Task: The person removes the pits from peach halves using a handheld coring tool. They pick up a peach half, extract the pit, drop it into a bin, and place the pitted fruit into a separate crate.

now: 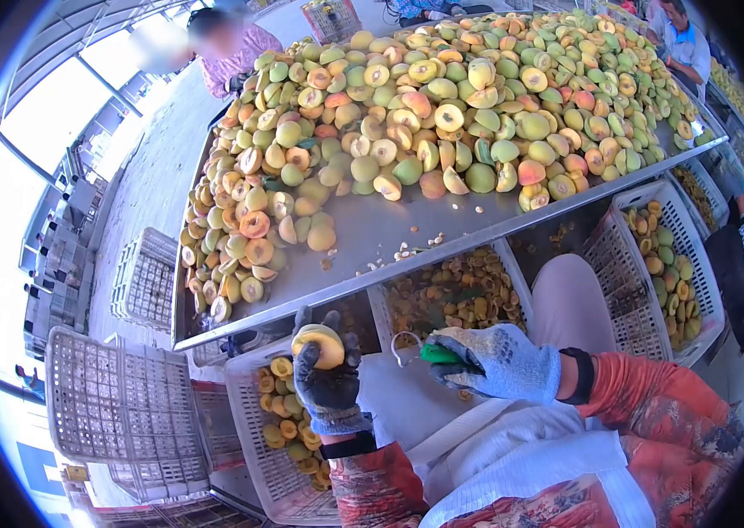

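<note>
My left hand [330, 392], in a dark-coated work glove, is closed around a yellow peach half [319, 346] in front of the steel table's edge. A blue-grey glove covers my right hand [508, 361], which grips a pitting tool [438, 354] by its green handle. The tool's thin metal loop [400, 350] points toward the peach half, with a gap between them. Beyond both hands, a large heap of halved green, yellow and reddish peaches [442, 119] covers much of the metal table [381, 224].
Below my left hand stands a white crate [244, 431] of peach halves. Another crate [381, 308] under the table edge holds scraps. A filled crate [711, 299] is at right; stacked crates [117, 396] stand at left. Co-workers [240, 48] [684, 48] are around the table.
</note>
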`<state>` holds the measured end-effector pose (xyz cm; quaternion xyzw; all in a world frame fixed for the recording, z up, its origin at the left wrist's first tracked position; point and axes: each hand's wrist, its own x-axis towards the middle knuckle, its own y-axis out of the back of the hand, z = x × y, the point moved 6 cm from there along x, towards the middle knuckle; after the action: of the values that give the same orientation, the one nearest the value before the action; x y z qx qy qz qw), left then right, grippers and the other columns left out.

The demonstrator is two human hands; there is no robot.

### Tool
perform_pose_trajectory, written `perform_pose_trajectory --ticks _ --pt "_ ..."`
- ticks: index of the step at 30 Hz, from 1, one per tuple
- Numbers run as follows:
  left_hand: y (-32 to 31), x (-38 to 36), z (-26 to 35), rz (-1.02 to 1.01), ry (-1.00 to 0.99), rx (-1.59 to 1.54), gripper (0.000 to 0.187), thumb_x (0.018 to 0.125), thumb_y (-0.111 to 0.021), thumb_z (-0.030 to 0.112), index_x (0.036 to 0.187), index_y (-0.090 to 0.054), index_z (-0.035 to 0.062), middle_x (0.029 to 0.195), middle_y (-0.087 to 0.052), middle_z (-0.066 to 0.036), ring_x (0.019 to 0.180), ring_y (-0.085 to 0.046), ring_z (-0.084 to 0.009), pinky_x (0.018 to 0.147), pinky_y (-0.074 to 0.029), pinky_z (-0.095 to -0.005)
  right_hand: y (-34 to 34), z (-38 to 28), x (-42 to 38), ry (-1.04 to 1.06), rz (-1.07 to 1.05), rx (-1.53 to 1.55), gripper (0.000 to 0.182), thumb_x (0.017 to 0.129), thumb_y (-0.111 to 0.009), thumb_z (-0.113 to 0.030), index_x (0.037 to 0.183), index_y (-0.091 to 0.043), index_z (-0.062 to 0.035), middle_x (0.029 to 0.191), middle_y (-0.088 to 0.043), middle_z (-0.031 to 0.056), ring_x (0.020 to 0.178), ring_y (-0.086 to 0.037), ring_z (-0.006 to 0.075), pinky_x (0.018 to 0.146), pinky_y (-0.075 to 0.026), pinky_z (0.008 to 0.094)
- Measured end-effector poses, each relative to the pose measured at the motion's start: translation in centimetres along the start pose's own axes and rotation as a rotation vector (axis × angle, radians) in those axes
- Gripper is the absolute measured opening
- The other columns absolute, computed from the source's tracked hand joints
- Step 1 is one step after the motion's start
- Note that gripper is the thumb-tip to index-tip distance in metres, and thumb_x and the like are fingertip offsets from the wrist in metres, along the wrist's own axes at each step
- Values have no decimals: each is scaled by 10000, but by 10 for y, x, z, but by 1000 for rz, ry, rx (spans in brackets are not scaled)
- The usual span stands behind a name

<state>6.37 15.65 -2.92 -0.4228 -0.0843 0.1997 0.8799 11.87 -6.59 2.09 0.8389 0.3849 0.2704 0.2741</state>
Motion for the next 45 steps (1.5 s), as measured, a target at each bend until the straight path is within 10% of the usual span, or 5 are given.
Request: perform_pose_trajectory --ticks 4,20,23,32,45 --pt "-27 -23 -25 8 168 194 648 871 -446 536 1255 -434 14 970 -609 -175 742 -635 -249 473 -519 -314 -9 -20 13 157 -24 -115 435 803 -621 -323 1125 -523 -46 790 -616 155 622 -604 327 567 -471 414" --pt "-65 -58 -1 58 -69 896 512 886 -475 444 1068 -571 -25 762 -616 -103 545 -595 -189 364 -443 -255 5 -53 -1 272 -18 -486 472 796 -605 -416 1070 -550 -36 650 -573 116 531 -596 273 444 -432 376" --pt "-69 -62 -5 59 77 717 280 894 -519 222 1060 -581 5 870 -610 -100 800 -597 -231 677 -493 -320 4 -51 0 253 -59 -486 472 795 -607 -422 1059 -552 -34 630 -571 110 518 -594 276 430 -425 379" --pt "-76 -79 -9 151 1 747 421 827 -584 320 1060 -583 -30 814 -608 -92 537 -566 -156 375 -410 -237 3 -43 -5 135 -205 -200 383 813 -607 -410 961 -560 -59 663 -577 138 551 -589 339 472 -453 416" --pt "-74 -86 -8 197 -269 1085 317 854 -547 228 1028 -599 -32 1021 -614 -102 883 -565 -173 774 -458 -304 -38 -27 -4 55 -361 336 331 893 -524 -359 938 -560 -33 658 -563 121 541 -558 242 520 -454 348"
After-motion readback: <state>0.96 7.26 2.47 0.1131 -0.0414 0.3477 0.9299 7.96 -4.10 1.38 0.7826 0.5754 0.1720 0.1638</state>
